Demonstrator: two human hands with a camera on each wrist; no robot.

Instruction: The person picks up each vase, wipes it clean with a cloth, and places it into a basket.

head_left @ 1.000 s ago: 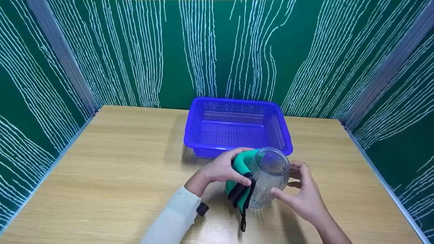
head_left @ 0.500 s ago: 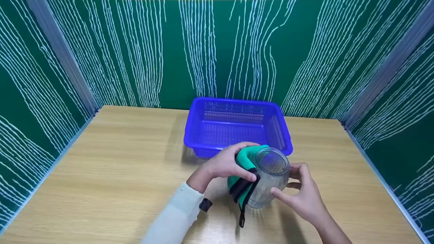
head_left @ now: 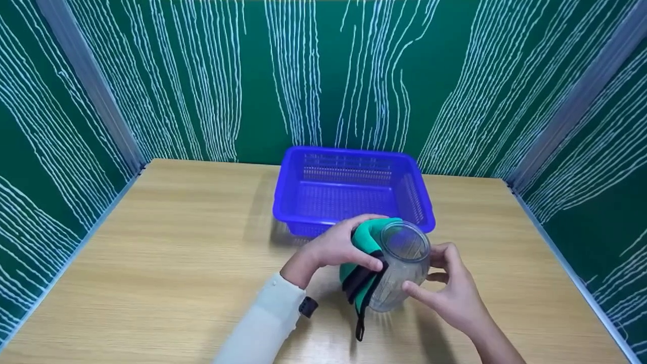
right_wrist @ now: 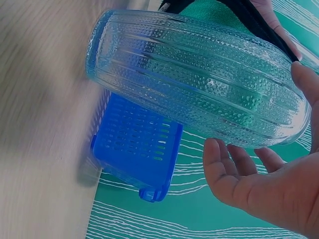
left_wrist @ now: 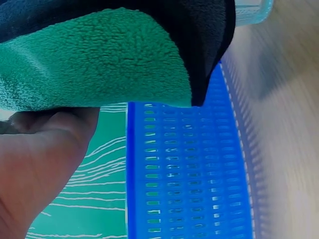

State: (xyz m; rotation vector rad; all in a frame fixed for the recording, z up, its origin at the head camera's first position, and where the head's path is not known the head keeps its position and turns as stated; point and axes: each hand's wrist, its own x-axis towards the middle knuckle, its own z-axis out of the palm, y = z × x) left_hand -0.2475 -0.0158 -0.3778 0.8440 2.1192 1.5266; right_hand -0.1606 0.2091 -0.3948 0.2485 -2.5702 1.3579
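A clear ribbed glass jar (head_left: pixel 399 278) stands slightly tilted above the table, its round mouth facing up. My right hand (head_left: pixel 452 290) holds its right side between thumb and fingers; the jar's dotted, ribbed wall (right_wrist: pixel 199 74) fills much of the right wrist view. On the jar's left side, my left hand (head_left: pixel 333 247) grips a folded green plush cloth (head_left: pixel 366 237) with black edging, thumb on the near side. The cloth lies against the glass, and a black loop (head_left: pixel 360 328) hangs from its lower corner. Most left fingers are hidden behind the cloth.
Just behind the jar sits a blue-purple plastic basket (head_left: pixel 429 217) with slotted walls and nothing visible inside. The wooden table (head_left: pixel 177 253) spreads around. Green panels with white wavy lines (head_left: pixel 333 71) close off the back and both sides.
My left hand has slid the cloth a little to the right and up along the jar, then stayed nearly still. The right hand and the jar look almost unmoved.
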